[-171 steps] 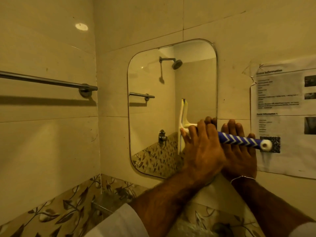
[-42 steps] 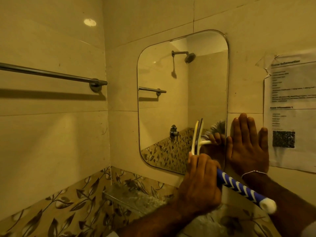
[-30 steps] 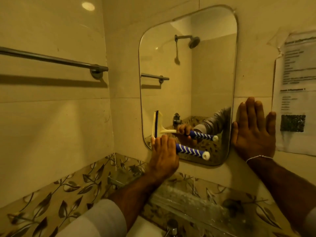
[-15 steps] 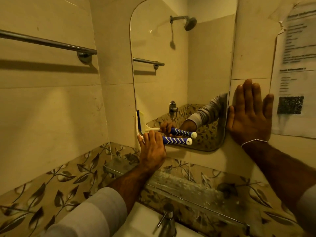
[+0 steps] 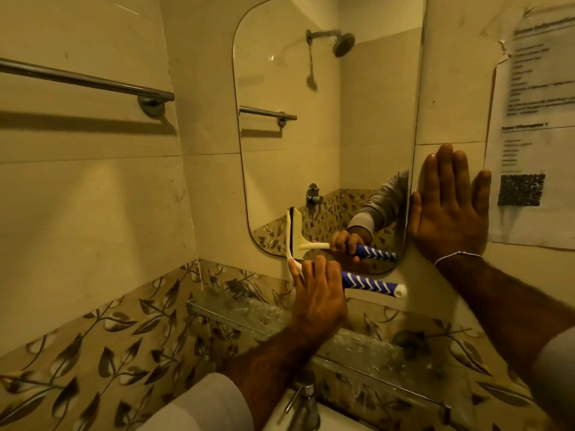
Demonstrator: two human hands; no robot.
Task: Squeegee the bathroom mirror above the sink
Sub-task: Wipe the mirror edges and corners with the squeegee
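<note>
Cream plastic and blue-and-white chevron grip fill my left hand [image 5: 319,301]: its fingers [image 5: 314,275] are curled over the neck of the squeegee [image 5: 367,283], holding it where the pale stem meets the patterned handle. From my knuckles the handle runs out to the right, ending in a rounded white cap. Up and left of my fingertips the thin blade stands upright, its edge against the lower left part of the mirror [image 5: 326,126], a smooth glass pane with rounded corners. Well off to the right, my right hand [image 5: 448,213] lies flat on the glossy beige wall tile just beside the mirror's edge, fingers straight and close together, a thin bracelet at the wrist. Beyond its little finger hangs a crinkled paper notice [image 5: 535,119]. Below my left hand runs a glass shelf [image 5: 249,315], then a chrome faucet [image 5: 303,402]. Far left, a round metal towel bar [image 5: 87,79] crosses the tile.
</note>
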